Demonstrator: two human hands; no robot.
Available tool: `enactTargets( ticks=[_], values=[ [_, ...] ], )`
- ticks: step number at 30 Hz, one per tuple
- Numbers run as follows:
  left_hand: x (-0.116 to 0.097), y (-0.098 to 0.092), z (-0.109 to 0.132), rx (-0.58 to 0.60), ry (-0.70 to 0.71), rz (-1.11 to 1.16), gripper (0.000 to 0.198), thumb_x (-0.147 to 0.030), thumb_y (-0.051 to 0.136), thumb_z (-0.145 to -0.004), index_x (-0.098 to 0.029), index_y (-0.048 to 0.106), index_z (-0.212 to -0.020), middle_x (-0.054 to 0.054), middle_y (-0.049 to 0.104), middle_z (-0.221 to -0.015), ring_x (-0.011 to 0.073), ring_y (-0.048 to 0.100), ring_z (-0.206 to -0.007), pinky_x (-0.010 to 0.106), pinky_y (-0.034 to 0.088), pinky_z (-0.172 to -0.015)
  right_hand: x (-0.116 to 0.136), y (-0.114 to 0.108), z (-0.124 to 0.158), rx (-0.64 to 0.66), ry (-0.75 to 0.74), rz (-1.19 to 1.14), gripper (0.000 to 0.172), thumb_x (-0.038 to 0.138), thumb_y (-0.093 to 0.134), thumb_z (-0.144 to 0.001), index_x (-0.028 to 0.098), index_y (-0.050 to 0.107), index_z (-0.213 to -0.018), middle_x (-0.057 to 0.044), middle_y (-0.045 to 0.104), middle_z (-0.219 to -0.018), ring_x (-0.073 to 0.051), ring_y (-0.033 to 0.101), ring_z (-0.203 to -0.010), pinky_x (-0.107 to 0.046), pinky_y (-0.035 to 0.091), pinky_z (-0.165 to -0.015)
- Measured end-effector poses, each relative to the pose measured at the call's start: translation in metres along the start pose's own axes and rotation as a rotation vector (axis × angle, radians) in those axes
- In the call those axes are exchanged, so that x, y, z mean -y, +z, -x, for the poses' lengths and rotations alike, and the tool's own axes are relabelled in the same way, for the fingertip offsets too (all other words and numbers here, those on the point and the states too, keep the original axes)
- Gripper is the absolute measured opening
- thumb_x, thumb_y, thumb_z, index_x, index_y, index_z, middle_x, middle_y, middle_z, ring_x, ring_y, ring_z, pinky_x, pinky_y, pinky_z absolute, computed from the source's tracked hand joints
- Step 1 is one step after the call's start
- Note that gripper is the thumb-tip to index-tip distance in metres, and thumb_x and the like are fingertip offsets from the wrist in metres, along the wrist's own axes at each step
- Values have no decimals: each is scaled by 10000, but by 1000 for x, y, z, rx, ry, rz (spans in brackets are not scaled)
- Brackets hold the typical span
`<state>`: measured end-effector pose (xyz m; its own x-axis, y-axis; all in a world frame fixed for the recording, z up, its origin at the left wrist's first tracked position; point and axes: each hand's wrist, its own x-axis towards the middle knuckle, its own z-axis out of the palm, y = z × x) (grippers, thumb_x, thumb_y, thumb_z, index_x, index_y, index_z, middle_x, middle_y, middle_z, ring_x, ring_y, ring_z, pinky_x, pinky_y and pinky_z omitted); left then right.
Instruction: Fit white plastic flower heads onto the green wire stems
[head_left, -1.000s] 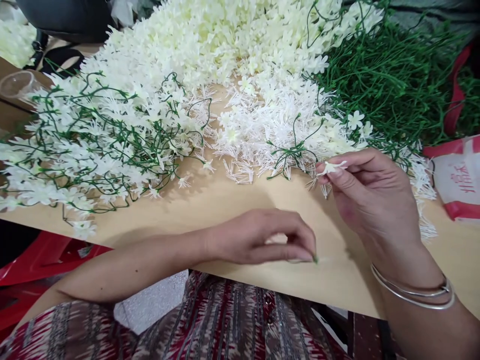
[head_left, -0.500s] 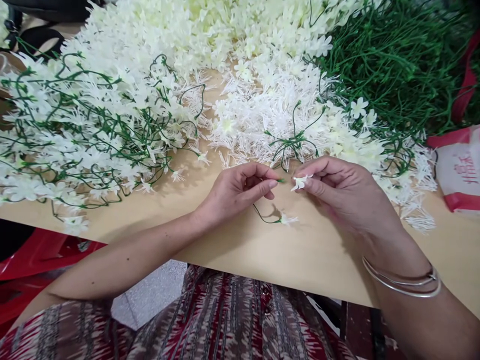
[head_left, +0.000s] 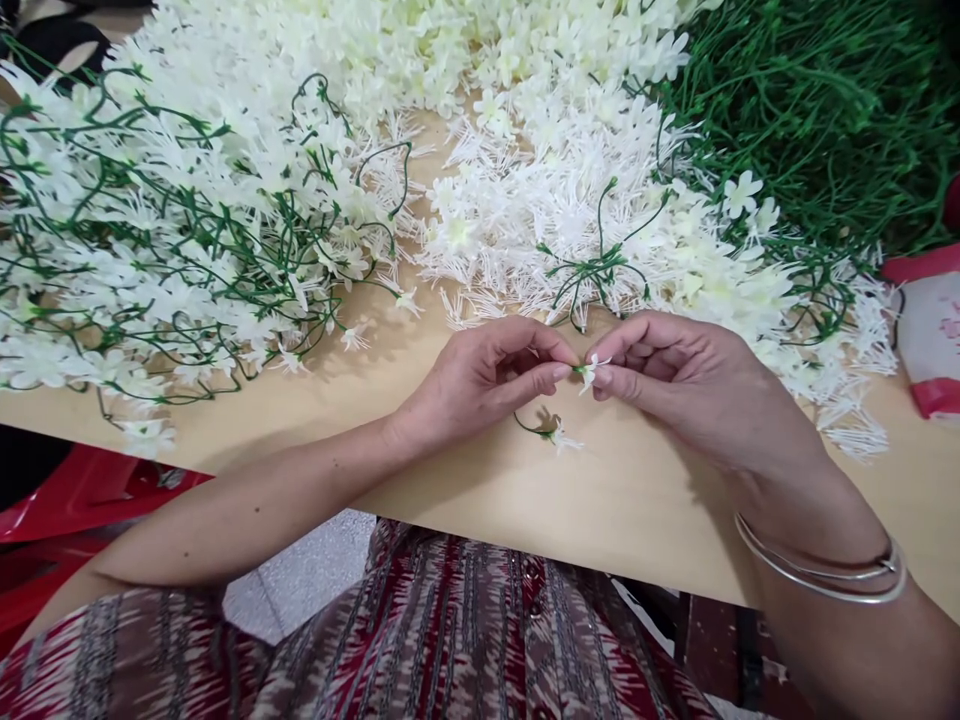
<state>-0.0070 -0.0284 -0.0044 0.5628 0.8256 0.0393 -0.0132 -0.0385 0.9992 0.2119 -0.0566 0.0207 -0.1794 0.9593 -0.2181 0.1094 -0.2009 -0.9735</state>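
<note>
My left hand pinches a green plastic stem, its green tip poking out between thumb and forefinger. A second end of the stem hangs below that hand and carries a white flower. Between thumb and forefinger, my right hand grips a small white artificial flower. The flower's base meets the green tip, and the fingertips of both hands are close together. Just beyond the hands, a small bunch of green stems lies on loose white stamens.
Finished-looking flower sprays are heaped at the left. Loose white petals pile up at the back, with green stems at the back right. A red-and-white bag sits at the right; a red stool stands below the table.
The gap between my hands has closed; the white flower in my right hand now touches the green tip in my left. The hanging flower has shifted slightly left. The view has moved a little.
</note>
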Motion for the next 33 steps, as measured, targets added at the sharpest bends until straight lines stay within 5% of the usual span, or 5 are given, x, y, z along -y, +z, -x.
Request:
enactTargets(
  ticks=[7, 15, 33],
  values=[
    [2, 2, 0, -38, -27, 6, 235, -374, 801, -941, -142, 790, -977, 61, 772, -861, 145, 712, -773, 251, 577, -725, 3, 4, 1, -25, -9, 57, 307, 499, 923, -764, 268, 720, -758, 10, 672, -686, -150, 620, -640, -302, 519, -597],
    [3, 5, 2, -56, -27, -40, 275, -412, 788, -949, -138, 787, -974, 74, 806, -861, 146, 750, -775, 238, 598, -735, 1, 8, 3, -57, -9, 44, 157, 285, 884, -757, 246, 733, -753, 22, 690, -677, -121, 619, -624, -263, 498, -590],
    [6, 4, -1, -59, -92, 76, 366, -480, 833, -902, -146, 770, -1038, 64, 793, -906, 156, 754, -818, 267, 620, -769, -9, 3, -1, -63, -38, -62, 229, 366, 955, -752, 262, 760, -811, 11, 726, -740, -148, 677, -698, -303, 552, -679]
  ],
)
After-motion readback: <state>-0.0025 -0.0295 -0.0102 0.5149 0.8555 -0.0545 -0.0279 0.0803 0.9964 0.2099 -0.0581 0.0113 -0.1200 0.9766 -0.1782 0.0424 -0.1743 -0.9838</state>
